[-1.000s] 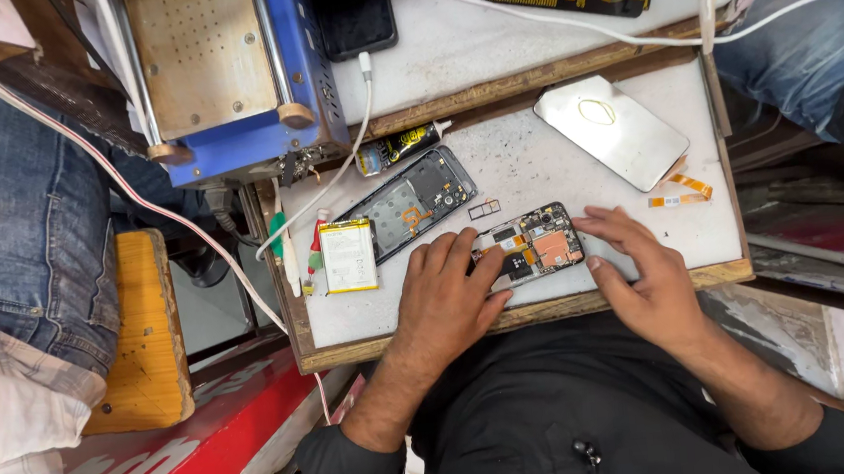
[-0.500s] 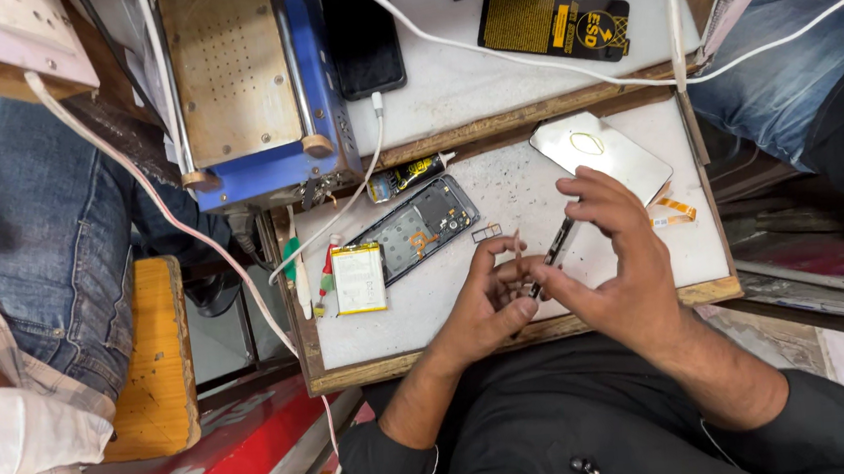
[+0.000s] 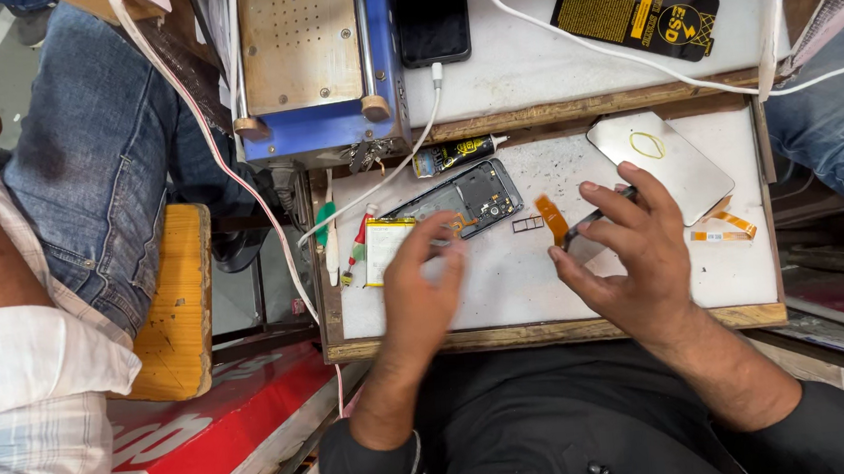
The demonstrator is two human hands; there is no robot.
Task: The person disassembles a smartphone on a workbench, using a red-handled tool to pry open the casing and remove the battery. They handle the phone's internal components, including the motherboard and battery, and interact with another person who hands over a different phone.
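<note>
Nearest me, the person in a black top sits at a small wooden-edged tray (image 3: pixel 550 333) with a white, scuffed surface. The left hand (image 3: pixel 424 287) hovers low over the tray, blurred, fingers loosely spread and holding nothing that I can see. The right hand (image 3: pixel 634 250) has its fingers fanned wide, the fingertips pinching a thin dark phone part (image 3: pixel 582 229) tilted up off the tray, an orange flex strip (image 3: pixel 551 219) hanging at its left end.

Just beyond the left hand lies a yellow-white battery (image 3: pixel 383 250), and beside it an opened dark phone frame (image 3: pixel 469 198), angled, with two tiny metal trays (image 3: pixel 528 224) to its right. A silvery back cover (image 3: pixel 658 151) lies at the far right of the tray, orange strips (image 3: pixel 722 228) near it. A small glue tube (image 3: pixel 456 154) rests along the far edge.

Farther off stand a blue machine (image 3: pixel 313 65) with a perforated metal plate, a black phone (image 3: pixel 431 11) on charge, and a black-and-yellow mat (image 3: pixel 637 12). On the left sits another person in jeans (image 3: pixel 95 162).
</note>
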